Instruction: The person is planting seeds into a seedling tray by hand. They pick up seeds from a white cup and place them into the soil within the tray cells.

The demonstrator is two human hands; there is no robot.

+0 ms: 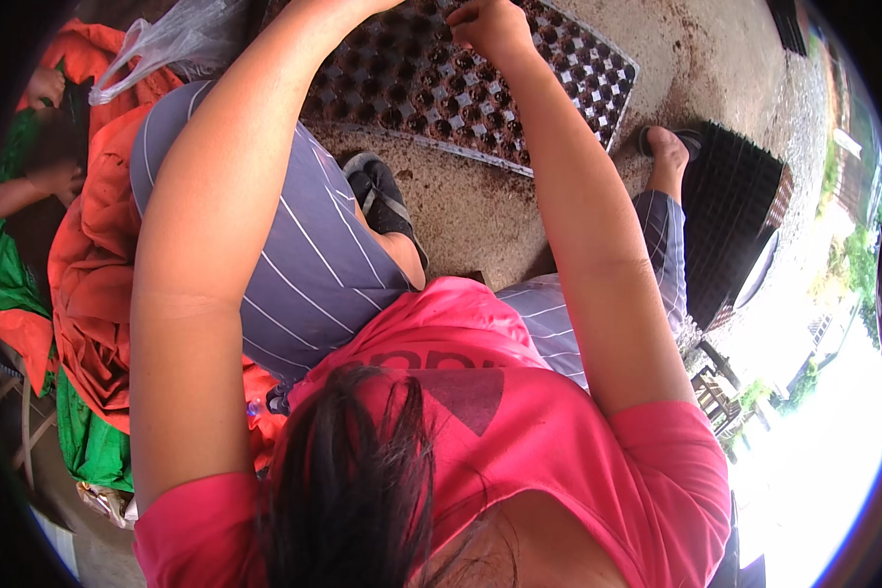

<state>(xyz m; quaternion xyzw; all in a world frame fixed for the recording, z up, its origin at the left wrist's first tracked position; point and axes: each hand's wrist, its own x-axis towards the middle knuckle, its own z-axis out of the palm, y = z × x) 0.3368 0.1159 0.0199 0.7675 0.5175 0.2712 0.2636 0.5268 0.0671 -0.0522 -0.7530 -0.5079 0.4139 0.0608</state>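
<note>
A black plastic seedling tray (pixel 441 143) lies on the concrete floor in front of me, at the top of the view. Dark soil fills many of its cells, and crumbs of it are strewn over the ridges. My right hand (pixel 494 29) is over the tray with its fingers bent down close to the cells. Whether something small sits between those fingertips is too unclear to tell. My left forearm (pixel 264 103) reaches across the tray's left part, and the hand itself is cut off by the top edge.
A stack of black seedling trays (pixel 728 220) stands by my right foot. To the left lie orange fabric (pixel 99 272), green sheeting (pixel 92 434) and a clear plastic bag (pixel 169 48). Another person's hands (pixel 55 184) are at the far left. Soil is scattered on the concrete floor (pixel 478 220).
</note>
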